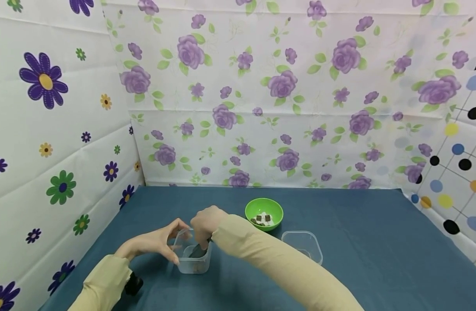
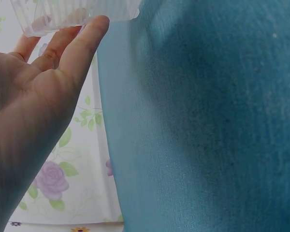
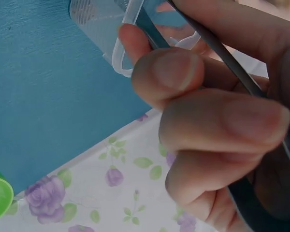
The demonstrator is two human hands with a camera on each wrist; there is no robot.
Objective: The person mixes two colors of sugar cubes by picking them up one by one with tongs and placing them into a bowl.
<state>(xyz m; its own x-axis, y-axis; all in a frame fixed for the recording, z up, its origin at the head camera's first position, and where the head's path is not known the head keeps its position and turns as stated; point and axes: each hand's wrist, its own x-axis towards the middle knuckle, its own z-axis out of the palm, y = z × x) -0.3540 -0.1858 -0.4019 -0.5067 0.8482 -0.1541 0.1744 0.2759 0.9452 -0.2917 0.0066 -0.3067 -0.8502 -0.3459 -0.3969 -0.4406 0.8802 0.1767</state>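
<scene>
A clear plastic container (image 1: 193,266) stands on the blue cloth near the front, left of centre. My left hand (image 1: 156,242) holds it from the left, thumb at the near side and fingers at the far side. In the left wrist view, fingertips press against the ribbed container wall (image 2: 94,10). My right hand (image 1: 209,221) grips dark tongs (image 3: 239,72), fingers curled round the arms and the bent end below the palm. The tongs' tips reach down inside the container; what lies between them is hidden.
Behind and right of the container is a green bowl (image 1: 263,201) with small brown squares (image 1: 267,218) and white pieces in it. A clear lid (image 1: 300,236) lies to the right, partly behind the right sleeve (image 1: 276,255). Flowered sheets (image 1: 245,86) enclose the table's back and sides.
</scene>
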